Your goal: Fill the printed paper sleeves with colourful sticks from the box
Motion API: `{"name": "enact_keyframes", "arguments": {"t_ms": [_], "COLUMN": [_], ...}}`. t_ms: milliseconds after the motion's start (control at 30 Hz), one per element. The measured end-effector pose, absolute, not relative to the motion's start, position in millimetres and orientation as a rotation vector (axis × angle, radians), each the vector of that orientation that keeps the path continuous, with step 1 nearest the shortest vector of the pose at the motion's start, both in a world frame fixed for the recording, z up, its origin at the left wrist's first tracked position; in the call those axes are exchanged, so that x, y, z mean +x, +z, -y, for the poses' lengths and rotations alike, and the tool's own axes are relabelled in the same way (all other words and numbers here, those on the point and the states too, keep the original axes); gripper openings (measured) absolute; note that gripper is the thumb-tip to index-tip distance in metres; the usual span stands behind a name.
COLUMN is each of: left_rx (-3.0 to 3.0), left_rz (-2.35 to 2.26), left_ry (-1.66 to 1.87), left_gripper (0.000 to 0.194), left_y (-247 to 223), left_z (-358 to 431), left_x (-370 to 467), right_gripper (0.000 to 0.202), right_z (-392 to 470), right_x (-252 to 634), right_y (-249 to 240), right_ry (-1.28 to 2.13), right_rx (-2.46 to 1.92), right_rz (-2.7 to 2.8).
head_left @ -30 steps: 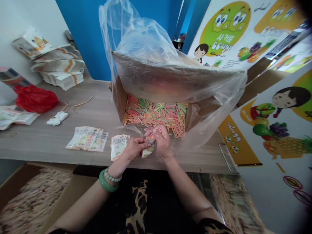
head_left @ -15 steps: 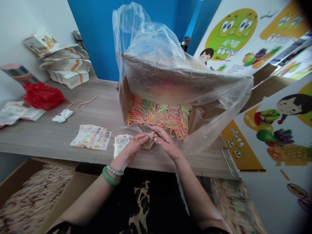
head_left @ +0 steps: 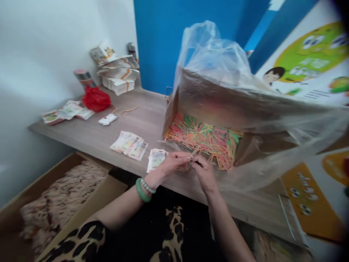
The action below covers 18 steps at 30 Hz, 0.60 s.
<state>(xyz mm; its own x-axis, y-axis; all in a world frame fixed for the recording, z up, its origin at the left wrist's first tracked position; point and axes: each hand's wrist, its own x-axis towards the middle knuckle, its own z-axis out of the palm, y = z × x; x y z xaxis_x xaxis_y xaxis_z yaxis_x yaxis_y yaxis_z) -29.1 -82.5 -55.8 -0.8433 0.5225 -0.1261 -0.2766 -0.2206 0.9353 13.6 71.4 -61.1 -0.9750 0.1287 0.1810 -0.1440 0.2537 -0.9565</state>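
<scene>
My left hand [head_left: 173, 164], with green bangles on the wrist, pinches a small clear packet [head_left: 184, 167] above the table's front edge. My right hand [head_left: 204, 174] is closed at the packet's upper right end, its thumb and finger meeting the left fingertips. The packet is mostly hidden by my fingers, so its contents are unclear. Just beyond my hands, a carton lined with clear plastic [head_left: 218, 87] holds many thin coloured sticks [head_left: 204, 138] in pink, green, yellow and orange. Left of my left hand lie a small stack of printed packets [head_left: 156, 159] and a row of overlapping filled packets [head_left: 130, 145].
A red plastic bag [head_left: 96, 99], a crumpled white tissue [head_left: 108, 119] and more printed packets [head_left: 71, 110] lie at the left. Stacked flat cartons [head_left: 118, 74] stand behind. Below the table, a large box [head_left: 68, 196] holds many beige pieces. A printed carton [head_left: 311, 203] stands right.
My view has swung to the left, so everything appears farther right. My right hand's fingers, extended before, are now bent and pinched at the packet. My left hand still holds it.
</scene>
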Motion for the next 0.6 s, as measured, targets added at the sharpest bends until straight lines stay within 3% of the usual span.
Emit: {"name": "enact_keyframes", "arguments": {"t_ms": [200, 333, 400, 500, 600], "left_rx": [0.304, -0.069, -0.099, -0.112, -0.128], "left_rz": [-1.82, -2.367, -2.82, -3.288, -3.384], "left_ry": [2.194, 1.988, 1.687, 0.852, 0.473], "left_gripper": [0.028, 0.023, 0.019, 0.034, 0.048], "left_y": [-31.8, -43.3, -57.2, -75.3, -82.9], "left_z": [140.3, 200.3, 220.0, 232.6, 234.7], "left_x": [-37.9, -67.5, -83.8, -98.3, -100.3], "right_gripper": [0.01, 0.005, 0.013, 0.032, 0.039], "right_z": [-34.4, -6.8, 12.7, 41.1, 53.1], "right_x": [10.6, 2.0, -2.0, -7.4, -12.4], "right_y": [-65.9, -76.5, -80.9, -84.5, -86.9], "right_ry": [1.943, 1.684, 1.397, 0.916, 0.838], "right_rx": [0.047, -0.18, -0.205, -0.163, -0.194], "right_rz": [2.339, 2.662, 2.915, 3.156, 3.178]}}
